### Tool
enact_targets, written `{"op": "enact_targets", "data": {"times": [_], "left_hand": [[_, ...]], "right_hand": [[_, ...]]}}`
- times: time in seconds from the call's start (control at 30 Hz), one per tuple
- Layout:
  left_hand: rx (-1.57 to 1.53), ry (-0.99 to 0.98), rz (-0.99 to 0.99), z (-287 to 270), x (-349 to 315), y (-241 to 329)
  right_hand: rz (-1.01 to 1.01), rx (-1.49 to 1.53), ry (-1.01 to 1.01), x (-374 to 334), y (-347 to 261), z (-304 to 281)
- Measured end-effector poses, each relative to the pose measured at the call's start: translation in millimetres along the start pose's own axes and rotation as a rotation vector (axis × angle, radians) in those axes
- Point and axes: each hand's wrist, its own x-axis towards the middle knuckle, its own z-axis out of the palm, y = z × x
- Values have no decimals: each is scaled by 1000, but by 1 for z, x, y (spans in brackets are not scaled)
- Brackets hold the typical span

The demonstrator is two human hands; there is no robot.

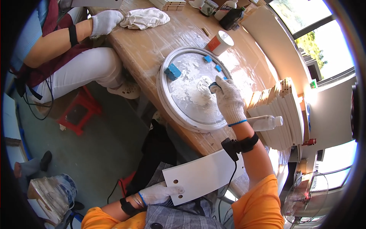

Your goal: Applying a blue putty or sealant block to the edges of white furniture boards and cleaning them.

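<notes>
I see right hand (228, 100) gripping small blue pad (213, 86), loading white paste in round white tray (164, 95); left hand (158, 194) pinches white drilled rectangular board (204, 176) below tray. Next: bring pad to board.

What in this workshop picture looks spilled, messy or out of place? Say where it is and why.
White powder or paste is smeared beyond the round tray onto the wooden table, most thickly toward the white cup. A small clear bottle lies on its side beside the stacked panels. Nothing looks broken.
</notes>
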Motion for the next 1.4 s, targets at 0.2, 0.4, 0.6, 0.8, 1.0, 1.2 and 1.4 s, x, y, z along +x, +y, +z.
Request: {"op": "enact_targets", "data": {"times": [0.2,0.4,0.6,0.8,1.0,1.2,1.4], "left_hand": [[-13,-33,11,-1,0,0],[17,-31,14,-4,0,-3],[18,-34,14,-4,2,-3],[9,-14,-16,-1,0,3],[-23,-26,-20,-4,1,-2],[39,-23,-10,0,0,4],[-12,-52,16,0,-1,4]], "right_hand": [[-86,14,32,6,4,8],[-90,6,3,8,-1,8],[-111,-47,-2,7,-2,8],[-65,-27,-41,7,-3,3],[-94,25,-35,5,1,4],[-87,31,-22,4,5,5],[-80,-23,-42,3,-2,1]]}}
